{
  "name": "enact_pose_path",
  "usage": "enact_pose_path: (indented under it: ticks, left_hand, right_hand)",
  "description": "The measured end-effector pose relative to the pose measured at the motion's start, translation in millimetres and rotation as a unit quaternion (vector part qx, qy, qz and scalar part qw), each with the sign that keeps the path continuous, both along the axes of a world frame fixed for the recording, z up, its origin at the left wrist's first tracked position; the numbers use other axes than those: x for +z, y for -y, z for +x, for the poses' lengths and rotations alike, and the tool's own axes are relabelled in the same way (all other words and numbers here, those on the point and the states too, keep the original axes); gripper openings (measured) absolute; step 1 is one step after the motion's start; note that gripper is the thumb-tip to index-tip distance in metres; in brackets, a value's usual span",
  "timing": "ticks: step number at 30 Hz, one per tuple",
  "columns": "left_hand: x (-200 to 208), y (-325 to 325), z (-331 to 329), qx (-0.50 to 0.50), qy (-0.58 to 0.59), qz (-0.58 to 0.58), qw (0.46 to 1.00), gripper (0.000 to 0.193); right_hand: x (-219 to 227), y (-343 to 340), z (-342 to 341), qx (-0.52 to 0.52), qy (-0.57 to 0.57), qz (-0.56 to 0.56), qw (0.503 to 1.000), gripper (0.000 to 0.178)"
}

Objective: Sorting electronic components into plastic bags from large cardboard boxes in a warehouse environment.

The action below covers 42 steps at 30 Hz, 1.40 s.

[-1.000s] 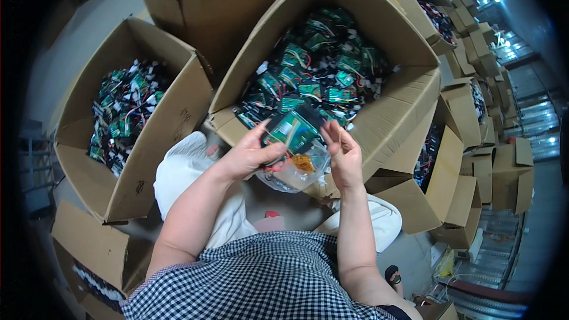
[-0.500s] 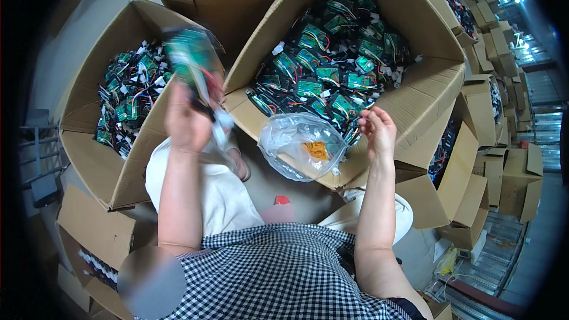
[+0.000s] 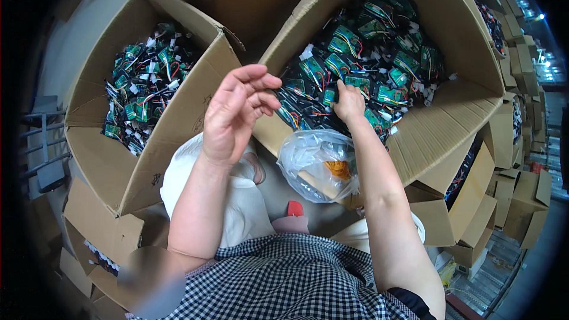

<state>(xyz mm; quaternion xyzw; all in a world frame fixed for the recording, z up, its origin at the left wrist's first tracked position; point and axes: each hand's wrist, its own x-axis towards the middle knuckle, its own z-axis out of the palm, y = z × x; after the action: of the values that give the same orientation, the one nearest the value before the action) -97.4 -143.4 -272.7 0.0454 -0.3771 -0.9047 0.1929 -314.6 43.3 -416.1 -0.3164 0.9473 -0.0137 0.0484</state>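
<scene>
My left hand (image 3: pixel 232 115) is raised between the two big boxes, fingers loosely curved and apart, with nothing in it. My right hand (image 3: pixel 349 104) reaches into the right cardboard box (image 3: pixel 450 124), down on the heap of green circuit boards (image 3: pixel 344 41) with coloured wires and white connectors. Its thumb and forefinger stand apart beside one small circuit board (image 3: pixel 329 96); the undersides of the fingers are hidden. A clear plastic bag (image 3: pixel 296 154) with an orange-yellow bundle (image 3: pixel 338 169) in it hangs at that box's near edge, under my right forearm.
A second cardboard box (image 3: pixel 95 160) on the left holds more wired boards (image 3: pixel 142 106). Further open cartons (image 3: pixel 468 201) stand to the right, along with metal racking (image 3: pixel 504 261). A metal frame (image 3: pixel 44 148) stands at the far left. Something red (image 3: pixel 294 208) lies between my legs.
The wired circuit board that my left hand held near the left box is out of it. My right hand has moved from beside the bag into the right box. The view has shifted slightly.
</scene>
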Motion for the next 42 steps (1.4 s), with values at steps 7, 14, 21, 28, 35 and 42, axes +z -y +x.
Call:
enact_pose_path:
  ticks: [7, 14, 21, 28, 35, 42]
  left_hand:
    - [6.6, -17.9, -6.8, -0.010, 0.059, -0.007, 0.998, 0.042]
    - [7.7, -28.4, -7.7, -0.026, 0.074, -0.010, 0.997, 0.035]
    - [8.2, -62.1, -19.9, -0.026, 0.181, -0.119, 0.976, 0.046]
    - [32.5, -100.7, -33.2, -0.142, -0.054, 0.038, 0.988, 0.104]
    - [32.0, -108.9, -18.0, -0.268, -0.033, 0.056, 0.961, 0.095]
    - [20.5, -122.7, 0.6, -0.274, -0.052, 0.110, 0.954, 0.080]
  right_hand:
    - [40.2, -3.9, -36.2, -0.038, -0.073, 0.035, 0.996, 0.018]
    - [31.1, -25.5, -46.8, -0.014, -0.021, 0.047, 0.999, 0.021]
    - [173.4, -32.6, 54.8, 0.147, -0.111, -0.396, 0.900, 0.018]
    - [197.0, -53.6, 136.7, 0.209, 0.130, -0.427, 0.870, 0.022]
    - [196.2, -96.7, 166.9, 0.295, 0.213, -0.385, 0.848, 0.027]
    - [178.7, -98.1, 194.3, 0.059, 0.298, -0.578, 0.757, 0.032]
